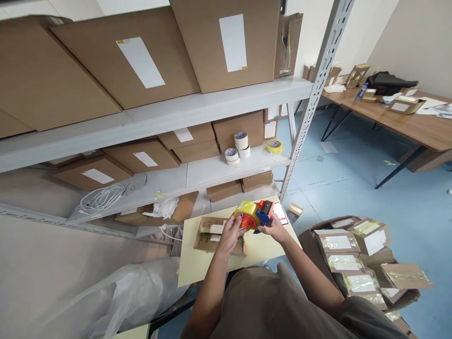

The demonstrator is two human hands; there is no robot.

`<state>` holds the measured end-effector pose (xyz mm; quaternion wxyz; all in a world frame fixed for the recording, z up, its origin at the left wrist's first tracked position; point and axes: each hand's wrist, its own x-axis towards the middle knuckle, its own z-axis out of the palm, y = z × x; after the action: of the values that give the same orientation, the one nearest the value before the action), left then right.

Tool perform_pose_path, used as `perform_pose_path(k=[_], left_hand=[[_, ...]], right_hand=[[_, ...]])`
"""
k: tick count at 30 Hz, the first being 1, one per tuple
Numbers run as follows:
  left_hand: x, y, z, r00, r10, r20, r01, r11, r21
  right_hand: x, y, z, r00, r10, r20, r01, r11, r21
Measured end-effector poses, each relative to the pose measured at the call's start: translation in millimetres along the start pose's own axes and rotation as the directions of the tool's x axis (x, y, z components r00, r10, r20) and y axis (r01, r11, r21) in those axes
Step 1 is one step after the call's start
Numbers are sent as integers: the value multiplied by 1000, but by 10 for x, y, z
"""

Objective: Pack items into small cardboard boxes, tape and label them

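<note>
Both my hands hold a tape dispenser above the pale yellow table. Its head is red and blue with a dark roller, and a roll of yellow tape sits on it. My left hand grips the roll side, fingers closed around its lower left edge. On the other side, my right hand is closed on the blue and red part. Below and left of the dispenser, a cardboard box with tape and white labels lies on the table, partly hidden by my left hand.
A metal shelf with cardboard boxes, white tape rolls and a yellow roll stands ahead. Taped small boxes fill a large carton at the right. Plastic wrap lies at the left. A brown desk stands farther back.
</note>
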<state>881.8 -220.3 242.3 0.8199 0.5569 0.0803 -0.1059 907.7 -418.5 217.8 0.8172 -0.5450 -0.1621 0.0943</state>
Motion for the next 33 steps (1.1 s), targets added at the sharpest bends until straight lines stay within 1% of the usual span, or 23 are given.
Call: perform_pose_path(k=[2, 3, 6, 8, 10, 12, 14, 17, 21, 23, 24, 26, 29, 33], left_hand=[[-3, 30, -25, 1000, -1, 20, 1, 1000, -1], [2, 56, -44, 1000, 15, 6, -15, 1000, 22], [35, 169, -101, 989, 119, -93, -102, 981, 163], [60, 262, -108, 967, 211, -140, -161, 939, 303], [73, 352, -83, 946, 292, -142, -204, 874, 440], [71, 423, -42, 928, 351, -126, -236, 814, 530], [60, 462, -10, 917, 377, -133, -242, 788, 566], [51, 458, -7, 908, 381, -175, -220, 787, 576], [55, 405, -43, 913, 351, -206, -187, 812, 554], [42, 399, -49, 910, 361, -204, -192, 804, 563], [29, 405, -50, 901, 382, -207, -202, 789, 580], [-4, 430, -49, 867, 446, -222, -221, 743, 632], [-53, 471, -57, 812, 537, -227, -234, 657, 717], [-94, 472, -126, 794, 577, -191, -232, 579, 782]], right_hand=[[-5, -11, 9, 1000, -22, -13, 22, 1000, -8], [-7, -11, 12, 999, -32, -26, 32, 999, -14], [-5, 12, 24, 997, -58, -55, 54, 997, -63], [-1, 25, 40, 995, -80, -52, 73, 989, -127], [2, 17, 62, 993, -112, -29, 103, 972, -212], [1, -15, 87, 990, -142, 7, 137, 942, -305], [-10, -60, 109, 987, -155, 43, 159, 907, -390], [-39, -119, 133, 985, -149, 86, 172, 859, -483], [-65, -143, 152, 975, -174, 138, 222, 799, -559], [-66, -148, 158, 965, -205, 161, 260, 767, -586], [-66, -153, 162, 963, -210, 167, 269, 755, -599], [-68, -167, 173, 969, -183, 164, 245, 737, -629], [-82, -183, 198, 988, -82, 133, 151, 718, -680], [-95, -142, 204, 992, 26, 127, 74, 691, -719]])
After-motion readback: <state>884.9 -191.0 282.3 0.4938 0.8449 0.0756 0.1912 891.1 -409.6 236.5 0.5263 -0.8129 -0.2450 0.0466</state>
